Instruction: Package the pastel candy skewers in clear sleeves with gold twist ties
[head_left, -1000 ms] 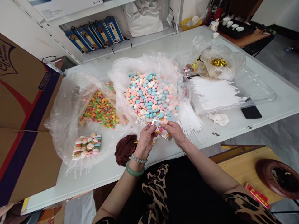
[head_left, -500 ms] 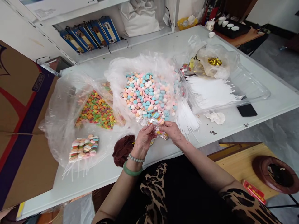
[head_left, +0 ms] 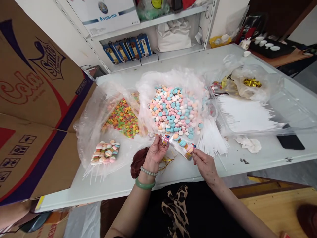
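Observation:
My left hand (head_left: 156, 152), wearing a bead bracelet and a green bangle, is closed on a small printed plastic wrapper (head_left: 165, 139). Pinched at its near end by my right hand (head_left: 205, 165) is a marshmallow candy skewer (head_left: 182, 143) of coloured pieces in a row. Beneath the skewer shows another printed clear wrapper (head_left: 186, 154); whether it lies on the table or is held, I cannot tell. Gold twist ties (head_left: 166, 163) lie beside my left wrist. A brown cloth (head_left: 139, 162) is left of that wrist. Finished-looking candy skewers (head_left: 105, 152) lie stacked on the left.
Beyond my hands, a plastic bag holds pastel marshmallows (head_left: 170, 112); ring-shaped candies (head_left: 123, 119) fill another. White sticks (head_left: 210, 137) lie right of them. A clear tray (head_left: 294, 124) holds more sticks and gold ties. A black phone (head_left: 291, 140) and crumpled tissue (head_left: 250, 144) lie nearby. A tall carton (head_left: 42, 109) stands left.
My hands have moved apart, the right one drawing back to the right with the candy skewer, now plainly visible. The view has swung left and up, showing more of the carton and shelf.

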`<state>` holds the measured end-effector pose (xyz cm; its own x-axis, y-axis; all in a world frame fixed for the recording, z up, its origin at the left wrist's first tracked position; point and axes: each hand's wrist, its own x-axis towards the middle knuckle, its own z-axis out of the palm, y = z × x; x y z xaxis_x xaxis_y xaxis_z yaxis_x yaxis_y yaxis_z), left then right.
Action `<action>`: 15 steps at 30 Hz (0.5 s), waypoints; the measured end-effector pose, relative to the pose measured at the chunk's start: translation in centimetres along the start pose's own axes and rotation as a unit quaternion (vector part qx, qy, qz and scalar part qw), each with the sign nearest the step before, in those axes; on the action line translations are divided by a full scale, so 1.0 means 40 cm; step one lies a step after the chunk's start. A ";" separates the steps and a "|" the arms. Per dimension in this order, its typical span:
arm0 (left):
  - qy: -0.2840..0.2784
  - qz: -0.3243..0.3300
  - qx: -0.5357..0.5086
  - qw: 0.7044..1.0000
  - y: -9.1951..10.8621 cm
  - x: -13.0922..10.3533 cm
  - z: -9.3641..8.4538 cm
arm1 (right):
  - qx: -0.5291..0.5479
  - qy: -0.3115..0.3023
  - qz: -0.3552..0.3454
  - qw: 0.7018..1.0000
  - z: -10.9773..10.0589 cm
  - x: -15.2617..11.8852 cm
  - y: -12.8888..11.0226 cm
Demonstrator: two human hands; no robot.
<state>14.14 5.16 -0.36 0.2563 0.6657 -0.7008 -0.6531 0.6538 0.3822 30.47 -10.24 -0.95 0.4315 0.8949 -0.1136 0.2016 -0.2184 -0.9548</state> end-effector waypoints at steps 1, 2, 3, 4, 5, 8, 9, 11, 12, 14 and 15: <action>0.002 0.005 0.002 1.000 0.002 0.000 0.002 | 0.005 0.000 0.005 1.000 0.005 0.000 -0.003; 0.002 0.010 0.006 1.000 0.004 -0.001 0.004 | 0.009 -0.002 0.008 1.000 0.009 0.000 -0.007; 0.001 0.016 0.011 1.000 0.004 -0.001 0.005 | 0.014 -0.006 0.012 1.000 0.013 0.001 -0.010; 0.001 0.024 0.016 1.000 0.002 -0.001 0.005 | 0.020 -0.012 0.015 1.000 0.015 0.002 -0.013; 0.000 0.038 0.022 0.999 0.000 -0.002 0.004 | 0.028 -0.019 0.020 0.999 0.017 0.003 -0.016; -0.004 0.079 0.039 0.996 -0.011 -0.006 0.003 | 0.060 -0.039 0.038 0.997 0.020 0.003 -0.018; -0.004 0.082 0.044 0.996 -0.015 -0.008 0.003 | 0.072 -0.042 0.044 0.996 0.021 0.002 -0.017; -0.004 0.080 0.056 0.995 -0.021 -0.012 0.009 | 0.102 -0.046 0.054 0.992 0.023 0.001 -0.015; -0.003 0.079 0.061 0.995 -0.024 -0.014 0.013 | 0.124 -0.047 0.064 0.989 0.025 0.002 -0.015; -0.001 0.089 0.068 0.994 -0.033 -0.017 0.023 | 0.175 -0.045 0.095 0.979 0.034 0.007 -0.020; -0.002 0.098 0.068 0.993 -0.039 -0.018 0.028 | 0.200 -0.041 0.110 0.973 0.042 0.012 -0.025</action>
<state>15.79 4.06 0.24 0.1367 0.7859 -0.6030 -0.5885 0.5541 0.5888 29.00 -8.94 -0.49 0.3512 0.8747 -0.3339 -0.2526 -0.2548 -0.9334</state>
